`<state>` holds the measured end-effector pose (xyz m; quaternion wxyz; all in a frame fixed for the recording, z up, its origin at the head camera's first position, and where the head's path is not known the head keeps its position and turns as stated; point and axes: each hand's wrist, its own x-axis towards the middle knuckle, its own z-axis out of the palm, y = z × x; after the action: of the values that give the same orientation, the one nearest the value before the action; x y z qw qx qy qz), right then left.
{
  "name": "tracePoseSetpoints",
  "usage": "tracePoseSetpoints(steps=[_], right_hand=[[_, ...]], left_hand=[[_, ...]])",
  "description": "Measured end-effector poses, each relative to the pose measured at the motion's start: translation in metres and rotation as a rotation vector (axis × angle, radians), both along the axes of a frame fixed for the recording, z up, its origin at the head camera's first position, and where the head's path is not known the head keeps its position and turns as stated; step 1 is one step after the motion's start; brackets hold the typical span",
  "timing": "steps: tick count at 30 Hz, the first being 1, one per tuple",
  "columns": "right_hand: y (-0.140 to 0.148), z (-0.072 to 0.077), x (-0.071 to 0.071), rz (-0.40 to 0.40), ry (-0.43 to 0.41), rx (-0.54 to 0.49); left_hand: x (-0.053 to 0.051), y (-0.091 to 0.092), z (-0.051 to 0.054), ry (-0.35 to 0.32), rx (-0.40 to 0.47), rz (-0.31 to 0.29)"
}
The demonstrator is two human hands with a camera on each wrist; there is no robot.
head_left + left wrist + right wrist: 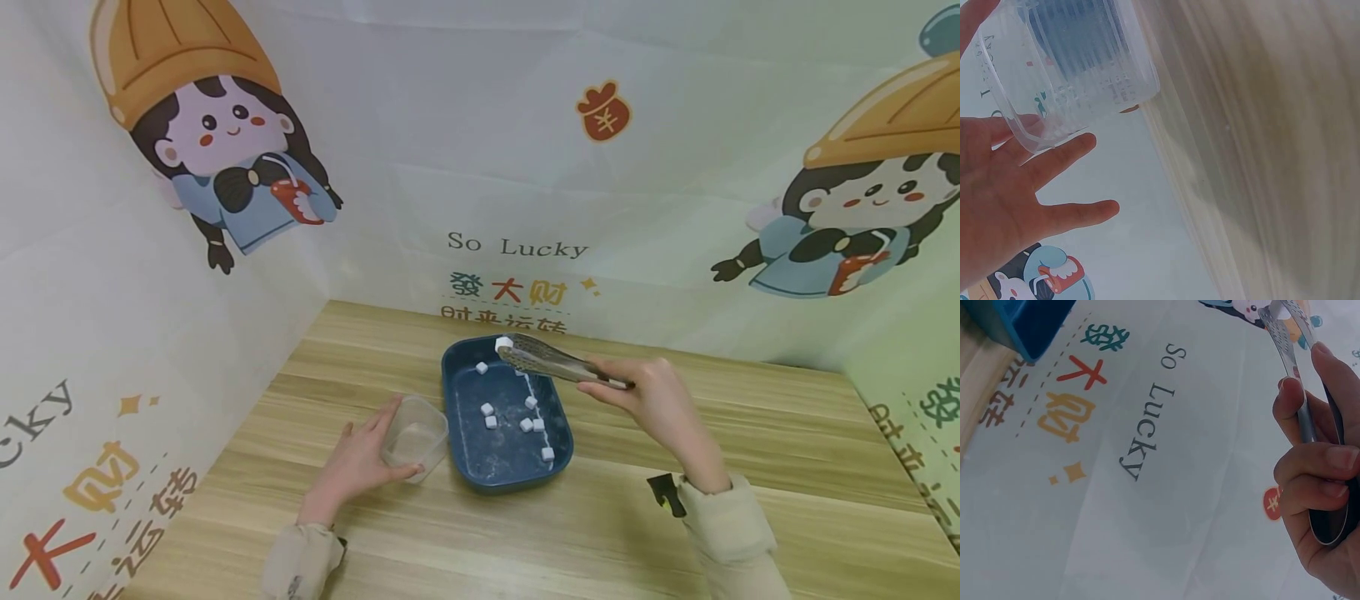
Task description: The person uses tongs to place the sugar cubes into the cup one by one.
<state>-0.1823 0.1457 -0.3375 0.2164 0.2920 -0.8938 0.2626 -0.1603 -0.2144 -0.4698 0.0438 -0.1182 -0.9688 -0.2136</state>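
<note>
My right hand grips metal tongs, fingers curled round the handle in the right wrist view. A small white cube is held at the tongs' tips, above the far end of a dark blue tray. Several more white cubes lie scattered on the tray's floor, one of them a cube near the far left. To the tray's left stands a clear plastic container. My left hand holds it between thumb and fingers; two other fingers spread out in the left wrist view.
A wood-grain table carries the tray and container. Printed cloth walls rise behind the table and at both sides. The container's right side is close to the tray's left wall.
</note>
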Motion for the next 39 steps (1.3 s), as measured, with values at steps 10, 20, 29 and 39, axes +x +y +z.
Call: tracePoseSetpoints(steps=[10, 20, 29, 39], right_hand=[[-0.017, 0.019, -0.001, 0.042, 0.07, 0.073], [-0.036, 0.035, -0.001, 0.112, 0.114, 0.19], [-0.053, 0.039, -0.005, 0.185, 0.116, 0.32], [-0.071, 0.039, -0.007, 0.21, 0.139, 0.449]], left_hand=[[0.0, -0.001, -0.001, 0.003, 0.004, 0.005], [0.001, -0.001, -0.001, 0.004, 0.005, 0.005], [0.0, -0.001, 0.0, 0.015, 0.009, 0.0], [0.0, -0.001, 0.001, 0.005, 0.014, -0.003]])
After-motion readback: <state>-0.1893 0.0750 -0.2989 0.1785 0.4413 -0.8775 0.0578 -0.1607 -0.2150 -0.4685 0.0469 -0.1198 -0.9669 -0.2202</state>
